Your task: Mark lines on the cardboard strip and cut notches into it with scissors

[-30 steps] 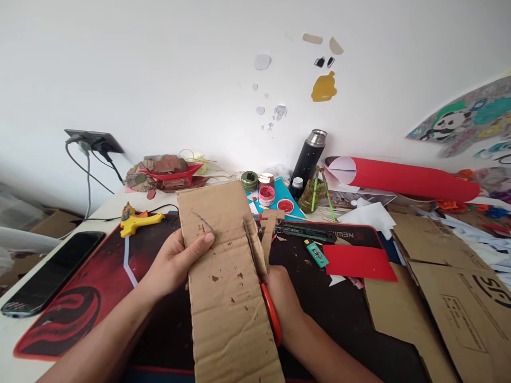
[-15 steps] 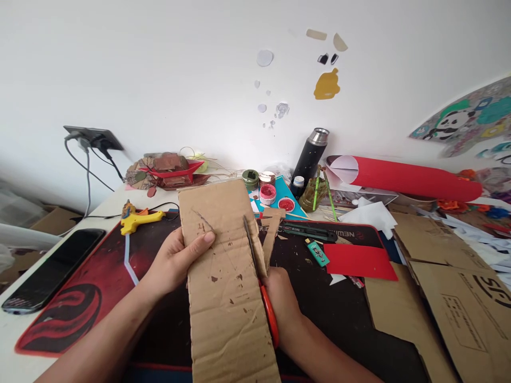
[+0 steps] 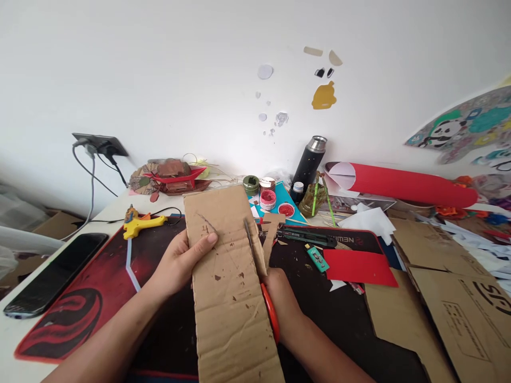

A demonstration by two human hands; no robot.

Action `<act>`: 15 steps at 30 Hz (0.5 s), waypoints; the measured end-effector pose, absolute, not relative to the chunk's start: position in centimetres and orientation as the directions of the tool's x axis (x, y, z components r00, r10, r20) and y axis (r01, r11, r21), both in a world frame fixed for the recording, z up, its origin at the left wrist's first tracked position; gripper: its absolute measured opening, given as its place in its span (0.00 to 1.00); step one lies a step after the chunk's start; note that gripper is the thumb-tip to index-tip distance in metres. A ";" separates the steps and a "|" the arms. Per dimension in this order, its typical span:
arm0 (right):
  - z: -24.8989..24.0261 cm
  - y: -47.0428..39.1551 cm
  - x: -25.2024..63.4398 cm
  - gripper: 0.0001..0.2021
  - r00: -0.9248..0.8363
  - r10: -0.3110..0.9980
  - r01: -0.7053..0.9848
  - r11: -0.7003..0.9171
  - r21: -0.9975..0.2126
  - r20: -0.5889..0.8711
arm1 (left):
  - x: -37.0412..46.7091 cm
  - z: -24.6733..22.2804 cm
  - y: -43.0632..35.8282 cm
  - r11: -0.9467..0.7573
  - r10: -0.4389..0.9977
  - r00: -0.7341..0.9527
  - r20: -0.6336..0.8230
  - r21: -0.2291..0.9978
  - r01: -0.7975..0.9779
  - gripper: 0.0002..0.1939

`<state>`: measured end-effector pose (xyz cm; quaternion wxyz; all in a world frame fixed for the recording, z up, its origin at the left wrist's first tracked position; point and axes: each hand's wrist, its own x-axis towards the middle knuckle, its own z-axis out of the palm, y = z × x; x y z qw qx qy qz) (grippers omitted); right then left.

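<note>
Beyond the cardboard strip [image 3: 227,319], paint jars [image 3: 268,201] and a black flask [image 3: 310,164] are standing; left of it a yellow glue gun [image 3: 144,225] is lying, right of it a red sheet [image 3: 359,267]. The strip is hiding part of the dark mat [image 3: 319,303]. At its left edge, the left hand [image 3: 180,264] is pinching it, thumb on top; at its right edge, the right hand [image 3: 280,292] is curling round red-handled scissors [image 3: 271,315].
</note>
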<state>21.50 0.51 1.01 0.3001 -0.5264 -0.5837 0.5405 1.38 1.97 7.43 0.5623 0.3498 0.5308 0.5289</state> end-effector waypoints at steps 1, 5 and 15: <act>1.0 0.5 21.5 0.16 -0.271 0.939 0.286 -0.133 -0.949 -0.213 | 1.3 7.4 2.0 0.195 0.967 -0.116 -0.225 0.955 -0.225 0.30; 0.5 0.5 21.4 0.13 -0.256 0.950 0.282 -0.103 -0.954 -0.179 | 1.1 7.3 2.3 0.181 0.967 -0.139 -0.216 0.957 -0.227 0.29; 1.3 0.7 21.7 0.09 -0.346 0.929 0.352 0.001 -0.936 -0.129 | -0.3 7.6 3.5 0.165 0.919 -0.303 -0.254 0.943 -0.289 0.26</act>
